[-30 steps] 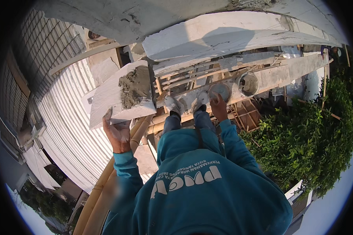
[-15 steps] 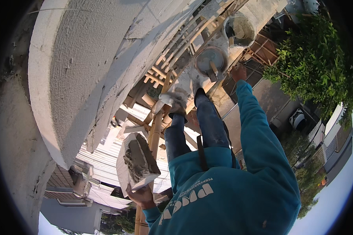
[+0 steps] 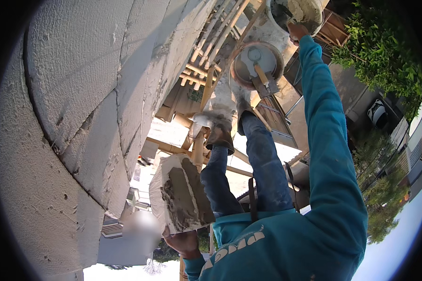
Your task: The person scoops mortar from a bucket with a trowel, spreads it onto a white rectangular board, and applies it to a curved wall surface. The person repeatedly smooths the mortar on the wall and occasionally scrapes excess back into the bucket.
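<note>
My left hand (image 3: 184, 242) is closed around the lower end of a pale lightweight concrete block (image 3: 166, 175). Grey mortar (image 3: 185, 192) covers one face of this block, next to my left leg. My right arm stretches far out to a bucket of mortar (image 3: 320, 18) at the top right. There my right hand (image 3: 299, 32) grips the handle of a trowel (image 3: 282, 11); its dark blade reaches into the bucket, and the fingers partly hide the handle.
Nearer me stands a second bucket (image 3: 234, 70), with greyish contents and a wooden-handled tool (image 3: 261, 75) across its rim. A wall of pale blocks (image 3: 79, 93) rises on the left. Bamboo poles (image 3: 199, 147) form scaffolding around my boots (image 3: 220, 136), high above the ground.
My right hand has moved farther out to the mortar bucket and taken hold of the trowel. The block in my left hand has shifted slightly right, and the view has turned.
</note>
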Motion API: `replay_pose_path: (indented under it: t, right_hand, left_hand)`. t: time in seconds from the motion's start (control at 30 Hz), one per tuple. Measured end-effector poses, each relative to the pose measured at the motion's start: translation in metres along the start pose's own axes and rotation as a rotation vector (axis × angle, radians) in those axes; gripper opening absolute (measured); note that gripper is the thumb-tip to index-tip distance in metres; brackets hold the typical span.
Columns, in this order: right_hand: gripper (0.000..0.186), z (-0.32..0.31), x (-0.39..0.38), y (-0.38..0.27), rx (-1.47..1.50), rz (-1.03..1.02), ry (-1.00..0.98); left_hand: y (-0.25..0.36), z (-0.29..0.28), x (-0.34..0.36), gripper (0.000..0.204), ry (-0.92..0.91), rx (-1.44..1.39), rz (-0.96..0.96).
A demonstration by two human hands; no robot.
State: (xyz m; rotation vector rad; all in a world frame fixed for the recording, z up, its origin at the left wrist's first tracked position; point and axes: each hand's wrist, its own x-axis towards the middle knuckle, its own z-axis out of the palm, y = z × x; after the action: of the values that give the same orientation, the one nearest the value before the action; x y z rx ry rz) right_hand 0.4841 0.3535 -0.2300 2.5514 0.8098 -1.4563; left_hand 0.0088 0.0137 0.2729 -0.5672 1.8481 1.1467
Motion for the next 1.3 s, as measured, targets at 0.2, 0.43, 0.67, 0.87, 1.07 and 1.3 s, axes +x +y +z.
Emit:
replay_pose_path:
  t: [0.2,0.43,0.67,0.87,1.07,1.3]
  right_hand:
    - [0.037,-0.084,0.029,0.067,-0.631,-0.321,0.436]
    - [0.035,-0.018,-0.024,0.012,-0.882,-0.329,0.610]
    - [0.044,-0.007,-0.048,0.002,-0.647,-0.108,0.345]
    - [0.065,0.018,-0.044,0.065,-0.212,-0.207,0.349]
    - [0.057,0.053,-0.084,0.084,0.407,-0.222,0.283]
    - [0.030,0.031,-0.192,0.078,0.747,-0.476,0.301]
  left_hand:
    - [0.005,0.030,0.007,0.053,-0.172,-0.146,-0.053]
    - [-0.009,0.040,0.013,0.053,-0.066,0.013,0.008]
    - [-0.017,0.036,0.022,0.054,-0.122,-0.263,-0.150]
    - [-0.020,0.037,0.024,0.062,-0.101,-0.062,-0.094]
    - [-0.010,0.021,0.016,0.061,-0.139,-0.157,-0.103]
    - [-0.004,-0.026,0.006,0.070,-0.120,-0.211,-0.116]
